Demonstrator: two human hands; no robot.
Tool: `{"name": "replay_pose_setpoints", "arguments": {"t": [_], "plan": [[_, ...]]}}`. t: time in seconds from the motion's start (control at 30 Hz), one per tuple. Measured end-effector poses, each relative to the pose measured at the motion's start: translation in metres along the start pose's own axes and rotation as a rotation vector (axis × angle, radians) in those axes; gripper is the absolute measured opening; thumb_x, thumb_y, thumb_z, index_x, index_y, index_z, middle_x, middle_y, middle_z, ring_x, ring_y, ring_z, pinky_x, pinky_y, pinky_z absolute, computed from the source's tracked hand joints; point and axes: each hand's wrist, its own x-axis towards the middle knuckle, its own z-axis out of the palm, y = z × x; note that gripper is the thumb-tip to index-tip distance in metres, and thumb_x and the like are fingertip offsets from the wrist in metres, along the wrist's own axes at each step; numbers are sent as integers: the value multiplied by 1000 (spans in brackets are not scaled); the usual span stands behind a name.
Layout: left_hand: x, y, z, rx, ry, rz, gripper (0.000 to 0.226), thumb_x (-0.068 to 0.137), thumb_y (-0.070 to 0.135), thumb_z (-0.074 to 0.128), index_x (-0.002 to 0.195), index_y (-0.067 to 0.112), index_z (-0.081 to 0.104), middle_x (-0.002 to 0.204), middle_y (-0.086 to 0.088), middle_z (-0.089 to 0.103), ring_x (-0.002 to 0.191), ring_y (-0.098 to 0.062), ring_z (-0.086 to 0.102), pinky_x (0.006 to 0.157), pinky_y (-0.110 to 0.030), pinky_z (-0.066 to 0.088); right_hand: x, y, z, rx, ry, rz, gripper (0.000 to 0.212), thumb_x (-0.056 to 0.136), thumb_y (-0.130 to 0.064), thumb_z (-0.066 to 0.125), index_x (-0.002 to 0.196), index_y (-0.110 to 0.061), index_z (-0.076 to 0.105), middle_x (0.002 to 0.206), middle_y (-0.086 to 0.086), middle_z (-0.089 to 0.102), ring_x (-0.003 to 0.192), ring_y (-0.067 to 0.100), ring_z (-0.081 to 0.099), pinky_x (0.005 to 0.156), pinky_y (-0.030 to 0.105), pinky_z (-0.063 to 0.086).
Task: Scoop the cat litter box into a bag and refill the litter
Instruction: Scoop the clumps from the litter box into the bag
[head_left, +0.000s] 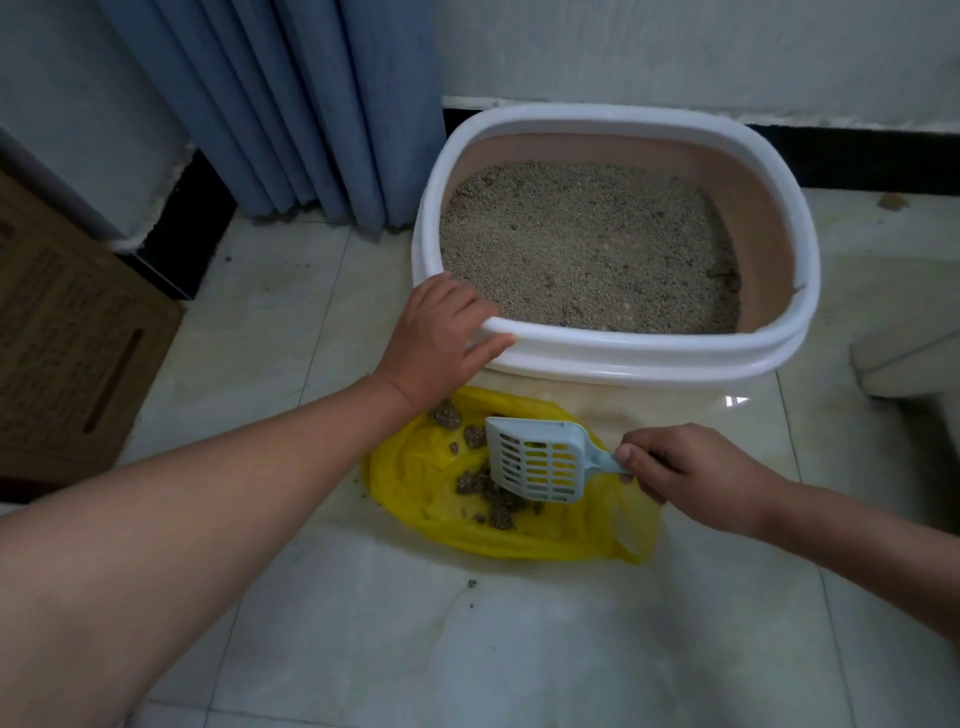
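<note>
The left hand (441, 338) holds the near left corner of the litter box (623, 353), fingers curled over its rim. Just in front lies the yellow bag (467, 535) with dirty clumps (493, 493). The blue scoop (535, 460) is over the bag, its handle pinched by the right hand (691, 473).

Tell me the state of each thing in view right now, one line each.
litter box: upright on the floor, uncovered.
litter: spread across the box bottom.
bag: lying open on the floor, clumps inside.
scoop: held over the bag, looks emptied.
left grip: holds the litter box's near rim.
right grip: pinches the scoop's handle.
curtain: hanging down to the floor.
</note>
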Motion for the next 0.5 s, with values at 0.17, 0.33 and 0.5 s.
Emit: {"name": "replay_pose_setpoints", "arguments": {"t": [0.17, 0.33, 0.5], "plan": [[4, 0, -7, 15, -47, 10, 39, 96, 47, 57, 93, 10, 68, 89, -9, 63, 88, -30, 56, 88, -40, 41, -6, 3, -2, 16, 76, 16, 33, 100, -34, 47, 70, -29, 60, 58, -7, 62, 55, 6, 57, 62, 30, 46], [12, -6, -8, 11, -95, 70, 45, 96, 52, 53, 87, 10, 67, 83, -8, 61, 83, -30, 57, 78, -40, 41, -24, 15, -12, 38, 160, 60, 34, 101, -34, 48, 70, -31, 63, 58, -7, 62, 53, 6, 57, 58, 26, 44], [1, 6, -9, -34, -67, -42, 41, 95, 47, 54, 94, 8, 67, 91, -10, 62, 92, -31, 54, 87, -42, 41, -46, 21, -16, 56, 91, 64, 30, 101, -30, 50, 74, -31, 63, 61, -8, 62, 57, 6, 56, 61, 27, 45]]}}
